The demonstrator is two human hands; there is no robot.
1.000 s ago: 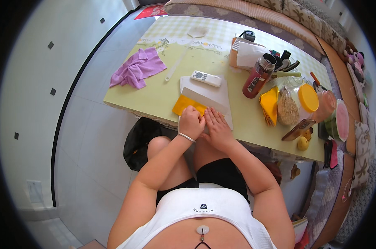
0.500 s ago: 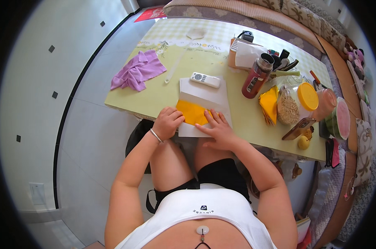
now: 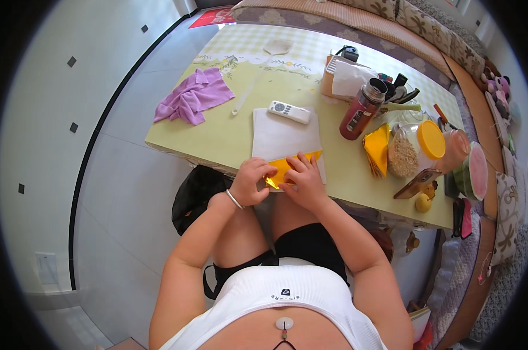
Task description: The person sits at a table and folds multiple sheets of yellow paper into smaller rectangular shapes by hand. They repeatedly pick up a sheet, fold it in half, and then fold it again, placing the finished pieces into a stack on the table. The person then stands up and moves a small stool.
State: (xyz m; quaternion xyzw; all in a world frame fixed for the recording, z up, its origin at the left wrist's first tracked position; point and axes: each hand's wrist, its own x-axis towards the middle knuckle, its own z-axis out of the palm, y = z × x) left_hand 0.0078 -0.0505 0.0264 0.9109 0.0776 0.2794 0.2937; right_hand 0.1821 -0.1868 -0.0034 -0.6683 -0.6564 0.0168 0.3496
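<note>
A sheet of shiny gold paper [image 3: 282, 166] lies near the table's front edge, over a stack of white paper [image 3: 284, 133]. My left hand [image 3: 252, 182] pinches its left end, where a small bright corner is turned up. On the right, my right hand [image 3: 306, 182] grips the gold paper between curled fingers and thumb, close beside the left. Part of the sheet is hidden under the fingers. A white remote control [image 3: 289, 111] rests on the far end of the white paper.
Left on the table [image 3: 211, 137] are a purple cloth [image 3: 195, 98] and a long-handled fly swatter [image 3: 278, 46]. Rightward stand an uncapped red flask [image 3: 362, 114], more gold sheets [image 3: 377, 149], a yellow-lidded jar [image 3: 405, 153], a phone [image 3: 416, 184], a yellow fruit [image 3: 423, 202] and a cut watermelon [image 3: 477, 170].
Both hands have drawn closer together and the gold paper has slid nearer to me and turned. Its left corner is now lifted. My right hand has gone from lying flat to gripping.
</note>
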